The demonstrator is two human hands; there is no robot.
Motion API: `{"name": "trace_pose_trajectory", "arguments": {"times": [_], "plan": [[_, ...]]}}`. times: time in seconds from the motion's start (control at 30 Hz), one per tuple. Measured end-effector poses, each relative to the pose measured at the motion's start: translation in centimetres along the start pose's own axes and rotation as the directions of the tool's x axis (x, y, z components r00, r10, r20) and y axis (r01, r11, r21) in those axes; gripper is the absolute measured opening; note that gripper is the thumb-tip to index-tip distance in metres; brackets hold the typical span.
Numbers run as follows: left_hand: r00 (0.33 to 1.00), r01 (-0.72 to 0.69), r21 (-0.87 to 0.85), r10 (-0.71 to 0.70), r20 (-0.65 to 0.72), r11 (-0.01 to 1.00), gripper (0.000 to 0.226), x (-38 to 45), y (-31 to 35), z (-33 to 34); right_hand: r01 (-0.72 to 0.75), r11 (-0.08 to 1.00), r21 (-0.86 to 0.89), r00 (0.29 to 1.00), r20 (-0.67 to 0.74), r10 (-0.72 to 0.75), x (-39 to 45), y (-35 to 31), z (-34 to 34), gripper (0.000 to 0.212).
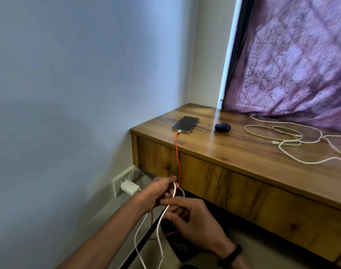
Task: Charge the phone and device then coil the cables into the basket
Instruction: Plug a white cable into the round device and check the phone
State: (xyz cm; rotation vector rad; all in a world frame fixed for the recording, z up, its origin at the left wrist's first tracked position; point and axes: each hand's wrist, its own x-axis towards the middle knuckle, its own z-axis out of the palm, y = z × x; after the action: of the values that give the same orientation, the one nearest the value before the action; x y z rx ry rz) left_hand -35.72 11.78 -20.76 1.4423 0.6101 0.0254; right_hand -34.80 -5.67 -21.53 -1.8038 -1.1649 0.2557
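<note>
A dark phone (185,123) lies face up on the wooden desk (243,152), with a red cable (177,152) plugged into its near end and hanging over the desk's front. A small dark blue case (222,126) sits to the phone's right. Below the desk edge, my left hand (158,193) grips a white cable (161,216) together with the red one. My right hand (191,220) pinches the white cable just below it. The white cable loops down out of view. A white charger (129,188) is plugged into a wall socket beside my left hand.
Loose white cables (286,136) lie tangled on the right of the desk, under a purple patterned curtain (293,59). A blue-grey wall (68,94) closes the left side. A dark object (177,245) lies on the floor beneath my hands. No basket shows.
</note>
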Motion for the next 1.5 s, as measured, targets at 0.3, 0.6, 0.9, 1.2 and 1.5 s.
{"name": "trace_pose_trajectory", "arguments": {"times": [0.3, 0.6, 0.9, 1.2, 1.5], "plan": [[0.741, -0.669, 0.203, 0.663, 0.110, 0.715, 0.045, -4.5, 2.9, 1.3, -0.272, 0.823, 0.499, 0.846, -0.283, 0.451, 4.6, -2.4, -4.4, 0.051], [0.738, -0.671, 0.099, 0.675, -0.004, 0.735, 0.067, -3.7, 6.1, 2.8, -0.040, 0.679, 0.733, 0.917, -0.243, 0.316, 8.5, -6.7, -10.0, 0.036], [0.979, -0.177, -0.598, 0.204, -0.024, 0.782, 0.042, 3.6, 19.1, 6.6, -0.034, 0.895, 0.444, 0.929, -0.316, 0.192, 7.4, -5.8, -15.6, 0.028], [0.940, -0.297, -0.115, 0.269, -0.208, 0.948, 0.037, 13.4, 18.8, 9.1, -0.208, 0.960, -0.185, 0.966, -0.190, 0.173, 8.5, -0.2, -18.2, 0.015], [0.761, -0.596, 0.295, 0.643, -0.090, 0.747, 0.015, 15.1, 16.5, 10.7, -0.472, 0.782, -0.407, 0.823, -0.522, 0.225, 17.9, 8.6, -23.2, 0.077]]}}
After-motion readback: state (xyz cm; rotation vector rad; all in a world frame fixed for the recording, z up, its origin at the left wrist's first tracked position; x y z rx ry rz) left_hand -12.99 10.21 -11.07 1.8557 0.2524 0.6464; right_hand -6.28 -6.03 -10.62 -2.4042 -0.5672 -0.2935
